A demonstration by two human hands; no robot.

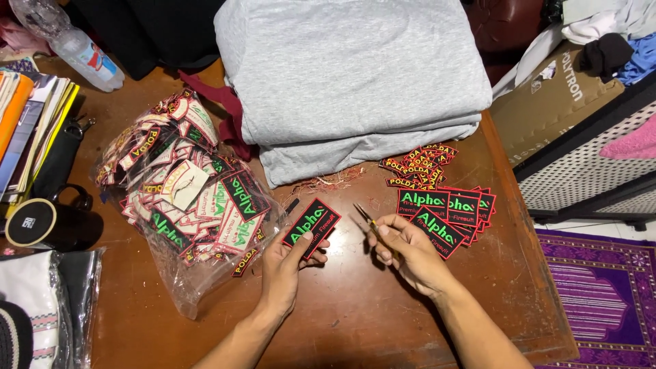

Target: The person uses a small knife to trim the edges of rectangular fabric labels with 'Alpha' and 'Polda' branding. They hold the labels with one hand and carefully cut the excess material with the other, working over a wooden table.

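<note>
Left hand: the left hand (285, 263) grips a black rectangular embroidered patch (312, 223) with green lettering and a red border, thumb on the face, fingers closed behind its lower edge.
Patch position: held tilted just above the wooden table (355, 307), between the clear plastic bag and the right hand.
Right hand: the right hand (408, 251) is closed around small yellow-handled thread snips (367, 219); the blades point up and to the left, toward the held patch but apart from it.
Snip blades: too small to tell whether parted or together.
Finished stack: a fanned stack of matching black patches (454, 208) lies on the table, just beside the right hand.
Small patches: a heap of smaller red-and-yellow patches (418, 165) lies beyond that stack, near the folded cloth.
Bag: a clear plastic bag (181, 195) full of mixed patches lies to the left of the left hand.
Cloth: folded grey garments (348, 75) rest at the far edge of the table.
Thread waste: red thread trimmings (328, 181) lie in front of the garments.
Mug: a black mug (48, 222) stands at the left edge.
</note>
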